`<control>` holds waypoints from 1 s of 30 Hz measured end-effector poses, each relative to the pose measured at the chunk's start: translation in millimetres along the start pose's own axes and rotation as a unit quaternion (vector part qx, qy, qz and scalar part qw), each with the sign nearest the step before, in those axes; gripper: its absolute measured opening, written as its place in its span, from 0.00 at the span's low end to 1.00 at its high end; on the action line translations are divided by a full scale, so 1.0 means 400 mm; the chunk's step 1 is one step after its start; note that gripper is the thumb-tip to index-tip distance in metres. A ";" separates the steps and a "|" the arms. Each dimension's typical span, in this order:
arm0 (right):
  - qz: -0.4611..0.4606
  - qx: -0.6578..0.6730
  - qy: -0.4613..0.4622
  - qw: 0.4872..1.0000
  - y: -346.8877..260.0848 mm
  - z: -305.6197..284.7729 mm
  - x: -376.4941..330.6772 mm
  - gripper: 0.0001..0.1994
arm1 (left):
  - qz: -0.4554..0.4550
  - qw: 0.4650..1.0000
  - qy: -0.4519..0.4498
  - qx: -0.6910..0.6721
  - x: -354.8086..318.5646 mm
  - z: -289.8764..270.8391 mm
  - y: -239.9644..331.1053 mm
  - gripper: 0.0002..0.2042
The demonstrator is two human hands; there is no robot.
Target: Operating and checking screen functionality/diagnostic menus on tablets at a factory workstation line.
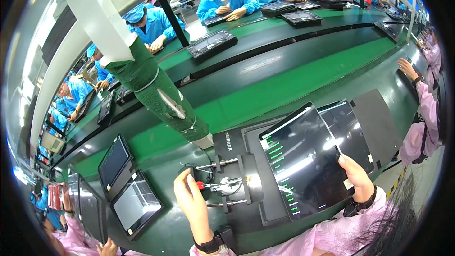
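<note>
My right hand (356,180) grips the right edge of a large black tablet (303,166), thumb on its front. The tablet's lit screen carries a column of green text lines and bright reflections. It is tilted over a black test fixture (258,185), covering part of it. My left hand (190,202) is raised, fingers apart and holding nothing, beside the red handle (201,185) of the fixture's toggle clamp (227,185). By its fingertips is a small black piece (186,168) with a cable. A second dark tablet (350,130) lies partly behind the held one.
Two tablets (137,204) (115,163) lie left of the fixture on the dark bench. A green-wrapped post (166,97) rises just beyond it. Farther off, several people in blue work along a green line with black trays (212,45). A pink-sleeved co-worker's hand (407,68) is at right.
</note>
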State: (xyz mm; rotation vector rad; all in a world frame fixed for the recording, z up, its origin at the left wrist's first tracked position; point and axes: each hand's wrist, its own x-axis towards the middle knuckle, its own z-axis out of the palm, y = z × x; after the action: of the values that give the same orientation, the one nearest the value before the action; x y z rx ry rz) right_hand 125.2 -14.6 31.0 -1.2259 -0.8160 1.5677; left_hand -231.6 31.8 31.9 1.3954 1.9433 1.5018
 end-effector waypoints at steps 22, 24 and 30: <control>-0.195 -0.511 0.047 0.836 -0.005 0.077 0.058 0.32 | 0.098 0.976 0.008 0.195 -0.008 -0.009 -0.013 0.10; -0.213 -0.532 0.050 0.818 -0.006 0.077 0.066 0.28 | 0.110 0.975 0.016 0.193 -0.008 -0.008 -0.013 0.10; -0.177 -0.601 0.055 0.778 0.004 0.084 0.079 0.24 | 0.122 0.969 0.022 0.215 -0.009 -0.007 -0.011 0.10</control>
State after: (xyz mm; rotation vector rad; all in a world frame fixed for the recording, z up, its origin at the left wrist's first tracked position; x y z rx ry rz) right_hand 91.2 16.3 28.6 -1.8222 -1.9762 0.5219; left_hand -234.3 27.5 28.4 1.8514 2.2906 1.2573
